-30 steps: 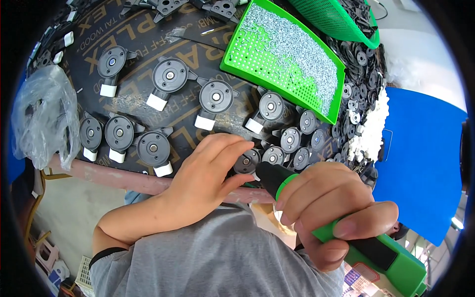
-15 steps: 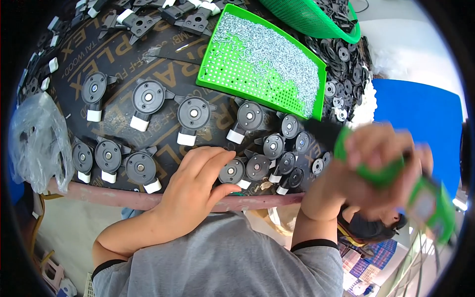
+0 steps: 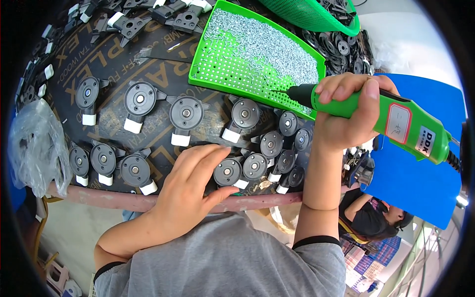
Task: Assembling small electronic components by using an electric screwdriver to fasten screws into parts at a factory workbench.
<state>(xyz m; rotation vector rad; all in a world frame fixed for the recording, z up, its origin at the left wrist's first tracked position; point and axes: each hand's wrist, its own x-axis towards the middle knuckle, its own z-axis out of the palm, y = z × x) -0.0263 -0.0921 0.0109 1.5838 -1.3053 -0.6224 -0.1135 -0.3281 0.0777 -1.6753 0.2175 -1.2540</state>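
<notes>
My right hand [image 3: 352,106] is wrapped around a green and black electric screwdriver [image 3: 418,129]. The tool lies almost level, pointing left, and its thin bit is over the right front part of a green perforated tray [image 3: 217,88]. Many small silver screws [image 3: 267,47] fill the tray's far and right side. Whether the bit touches one cannot be made out. My left hand [image 3: 190,178] rests at the table's near edge, thumb and fingers apart, curved beside a round black part with a white tip [image 3: 227,171]. It grips nothing.
Several similar round black parts [image 3: 186,113] stand in rows on the dark printed board. More black pieces [image 3: 131,27] are heaped at the far left. A clear plastic bag [image 3: 38,143] lies left; a green basket [image 3: 302,17] stands behind the tray. Another person [image 3: 373,218] sits at lower right.
The screwdriver, blurred and slanting down to the right before, has swung level with its bit over the screw tray. My left hand has hardly moved.
</notes>
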